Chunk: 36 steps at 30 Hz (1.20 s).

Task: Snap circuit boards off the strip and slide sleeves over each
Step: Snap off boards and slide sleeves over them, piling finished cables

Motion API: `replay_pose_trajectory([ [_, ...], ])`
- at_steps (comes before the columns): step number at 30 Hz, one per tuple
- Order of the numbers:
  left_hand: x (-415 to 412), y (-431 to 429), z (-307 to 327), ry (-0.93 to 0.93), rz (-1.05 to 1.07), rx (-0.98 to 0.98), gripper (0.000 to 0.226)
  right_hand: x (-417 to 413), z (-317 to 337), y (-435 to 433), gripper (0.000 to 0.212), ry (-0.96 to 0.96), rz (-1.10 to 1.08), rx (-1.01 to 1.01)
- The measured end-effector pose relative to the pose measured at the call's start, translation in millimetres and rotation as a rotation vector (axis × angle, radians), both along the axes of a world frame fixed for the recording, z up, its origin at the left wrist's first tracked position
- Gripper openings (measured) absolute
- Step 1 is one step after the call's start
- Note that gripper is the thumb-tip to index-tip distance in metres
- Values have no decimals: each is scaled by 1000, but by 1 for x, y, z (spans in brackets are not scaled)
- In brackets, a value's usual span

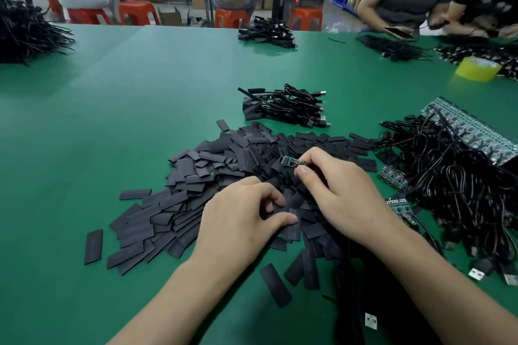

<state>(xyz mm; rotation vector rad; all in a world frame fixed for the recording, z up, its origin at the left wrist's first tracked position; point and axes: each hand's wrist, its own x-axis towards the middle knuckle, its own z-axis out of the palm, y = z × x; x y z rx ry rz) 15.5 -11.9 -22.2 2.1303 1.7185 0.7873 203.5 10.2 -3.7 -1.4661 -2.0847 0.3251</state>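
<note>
Green surface (pixel 112 120) lay open at left; the left hand (pixel 241 218) curled on the heaped sleeves (pixel 196 176), grip unclear, the right hand (pixel 336 190) pinched a circuit board (pixel 290 162) just above them, and tangled cables (pixel 454 176) and the board strip (pixel 471 131) crowded the right edge.

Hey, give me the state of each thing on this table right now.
circuit board, bare, pinched by right hand
sleeve pile, loose, flat, heaped
left hand, curled on sleeve pile, grip unclear
board strip, boards joined, cables across it
tape roll, lying flat
</note>
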Motion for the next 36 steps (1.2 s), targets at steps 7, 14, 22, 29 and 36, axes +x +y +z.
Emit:
replay_pose_trajectory([
  [7, -5, 3, -3, -306, -27, -91, 19, 3, -3, 2, 13, 86, 43, -20],
  [14, -13, 6, 2, -316, -58, 194, 14, 3, -2, 0, 9, 404, 134, -147],
  [22, -14, 9, 6, -678, -234, -38, 7, 3, 9, -3, 26, 463, 253, -6],
  [29, -17, 14, 7, -861, -253, -213, 26, 3, 9, -5, 16, 416, 239, 2],
  [36, -24, 15, 5, -503, -121, 271, 23, 5, 7, -4, 32, 279, 120, -82],
])
